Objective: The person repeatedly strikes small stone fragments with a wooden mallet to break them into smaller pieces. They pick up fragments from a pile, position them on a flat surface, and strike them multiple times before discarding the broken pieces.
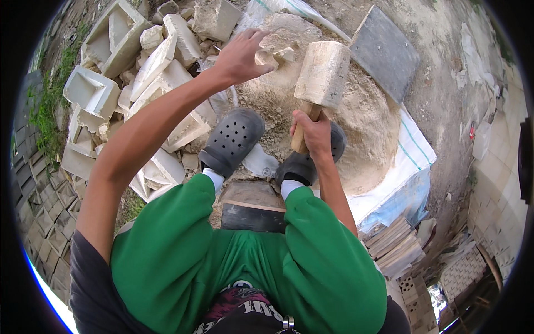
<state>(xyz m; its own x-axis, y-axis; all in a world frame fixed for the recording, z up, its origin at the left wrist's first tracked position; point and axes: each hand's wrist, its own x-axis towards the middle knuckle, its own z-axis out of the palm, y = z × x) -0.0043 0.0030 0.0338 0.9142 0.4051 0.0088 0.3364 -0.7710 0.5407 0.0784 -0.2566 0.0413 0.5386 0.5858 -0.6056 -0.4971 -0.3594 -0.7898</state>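
My right hand (315,132) is wrapped round the handle of a wooden mallet (324,73), whose thick, pale, dusty head points away from me. My left hand (243,55) is stretched out to the far left of the mallet, thumb and fingers apart. It is beside some pale broken chunks (284,54) lying on a heap of beige powder (364,125); whether a fingertip touches them I cannot tell. The powder spreads round the mallet and over a white woven sheet (413,146) with green stripes.
Broken pale plaster-like pieces (161,69) are piled at the left, some shaped like hollow trays. A flat grey slab (385,53) lies at the far right. My grey clogs (232,139) stand at the heap's near edge. Stacked flat pieces (395,245) sit at the lower right.
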